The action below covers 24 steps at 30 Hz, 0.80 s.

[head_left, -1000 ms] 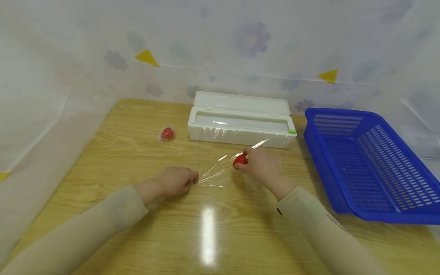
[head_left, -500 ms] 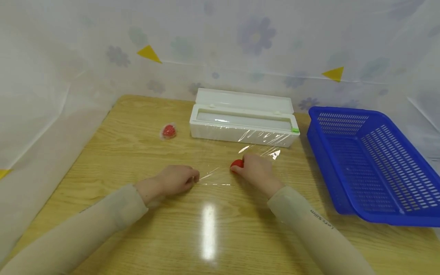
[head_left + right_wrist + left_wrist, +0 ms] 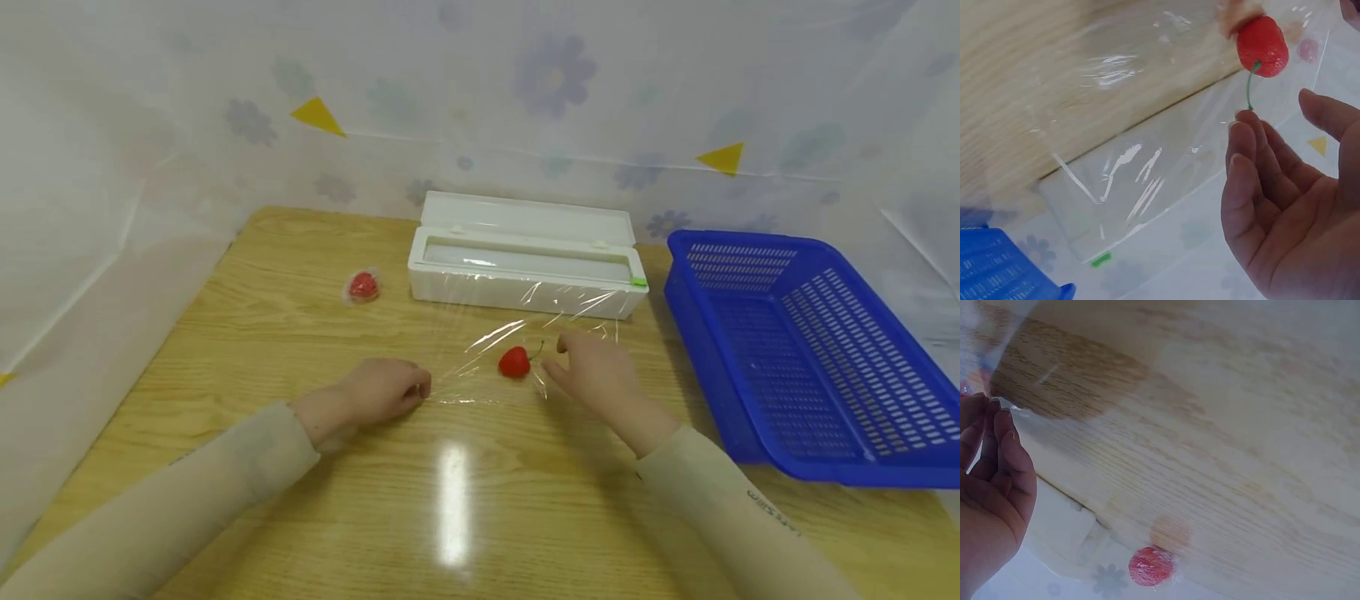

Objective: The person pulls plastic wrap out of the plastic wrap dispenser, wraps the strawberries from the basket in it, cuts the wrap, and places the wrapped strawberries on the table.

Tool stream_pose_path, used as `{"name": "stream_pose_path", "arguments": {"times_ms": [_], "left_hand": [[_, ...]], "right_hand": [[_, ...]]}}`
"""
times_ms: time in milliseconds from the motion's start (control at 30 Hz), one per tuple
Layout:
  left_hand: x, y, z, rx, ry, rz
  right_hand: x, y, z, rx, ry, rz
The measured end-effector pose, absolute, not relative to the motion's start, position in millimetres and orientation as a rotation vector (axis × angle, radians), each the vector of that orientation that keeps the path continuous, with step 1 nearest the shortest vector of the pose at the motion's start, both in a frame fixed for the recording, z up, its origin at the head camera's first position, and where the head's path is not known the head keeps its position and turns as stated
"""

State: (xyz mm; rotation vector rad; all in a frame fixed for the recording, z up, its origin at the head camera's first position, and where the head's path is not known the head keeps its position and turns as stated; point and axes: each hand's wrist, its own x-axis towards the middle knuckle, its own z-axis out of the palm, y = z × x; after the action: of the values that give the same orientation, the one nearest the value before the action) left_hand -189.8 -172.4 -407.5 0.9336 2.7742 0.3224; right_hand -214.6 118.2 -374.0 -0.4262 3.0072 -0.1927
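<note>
A red cherry (image 3: 514, 362) with a thin green stem lies on a sheet of clear cling film (image 3: 495, 335) over the wooden table. The film runs forward from a white wrap dispenser (image 3: 528, 279) whose lid stands raised. My left hand (image 3: 386, 392) pinches the film's near left corner; its fingertips also meet in the left wrist view. My right hand (image 3: 603, 375) is just right of the cherry, thumb and fingers apart. In the right wrist view its fingertips are close to the stem's end (image 3: 1250, 107).
A second red fruit wrapped in film (image 3: 363, 287) lies left of the dispenser. To the right stands a blue plastic basket (image 3: 720, 367) with slotted walls. A flowered sheet (image 3: 480, 108) hangs behind the table.
My right hand carried the cherry slightly left and down onto the film, let go of it, and drew back to the right. My left hand has stayed at the film's corner.
</note>
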Motion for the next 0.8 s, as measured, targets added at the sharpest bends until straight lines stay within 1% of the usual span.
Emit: {"name": "stream_pose_path", "arguments": {"times_ms": [200, 267, 400, 600, 800], "left_hand": [[-190.8, -173.2, -405.9, 0.910, 2.764, 0.374], [-191.4, -173.9, -404.9, 0.887, 2.761, 0.417], [-192.2, -175.7, -401.7, 0.821, 2.767, 0.464], [-193.8, -176.6, -400.3, 0.778, 2.758, 0.470], [-195.0, -173.7, -401.6, 0.783, 2.795, 0.455]], "right_hand": [[-200.1, 148.1, -387.8, -0.965, 2.941, -0.006], [-197.4, 156.8, -394.3, -1.091, 2.932, 0.016], [-197.8, 165.7, -406.2, -1.138, 2.958, 0.080], [-202.9, 165.8, -420.7, -1.165, 2.987, 0.202], [-207.1, 170.7, -424.4, -1.142, 3.042, -0.053]]}}
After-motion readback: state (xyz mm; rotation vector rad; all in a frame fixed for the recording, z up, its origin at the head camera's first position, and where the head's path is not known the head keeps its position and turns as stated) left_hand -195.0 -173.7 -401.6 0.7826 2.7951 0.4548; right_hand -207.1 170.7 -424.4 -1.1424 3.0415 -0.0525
